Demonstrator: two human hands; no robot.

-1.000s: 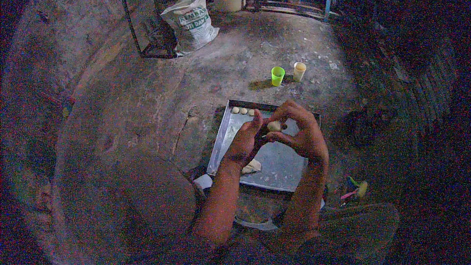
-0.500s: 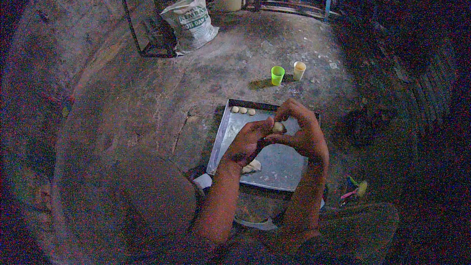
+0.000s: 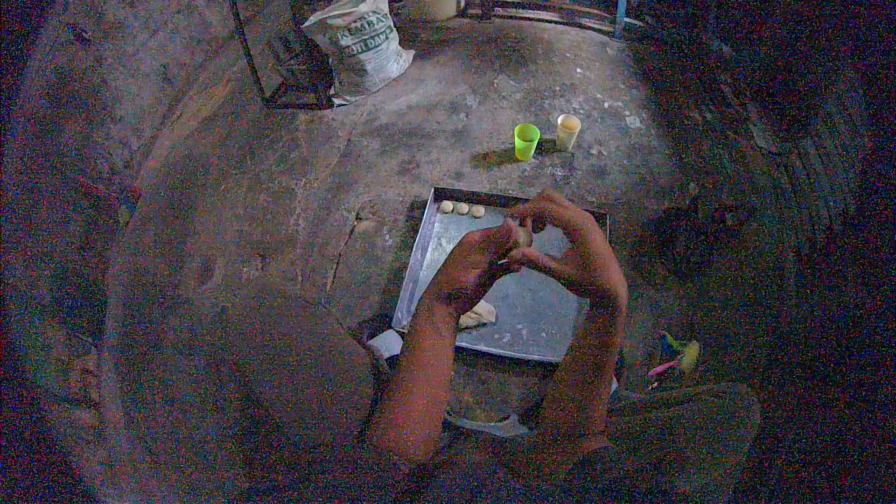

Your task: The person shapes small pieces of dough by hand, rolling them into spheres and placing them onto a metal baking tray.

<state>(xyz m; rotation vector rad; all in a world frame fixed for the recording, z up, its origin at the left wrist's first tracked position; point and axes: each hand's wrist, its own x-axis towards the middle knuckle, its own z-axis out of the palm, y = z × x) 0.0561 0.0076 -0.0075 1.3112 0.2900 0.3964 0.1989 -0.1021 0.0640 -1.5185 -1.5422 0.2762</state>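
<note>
Dough ball (image 3: 525, 238) held above the metal tray (image 3: 532, 317)
It is gripped by the half-closed left hand (image 3: 476, 261) and curled right hand (image 3: 583, 257); its long axis, part-hidden, cannot be told.

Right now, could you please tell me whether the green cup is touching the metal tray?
Apart: in the head view, bare floor shows plainly between the green cup and the metal tray.
</note>
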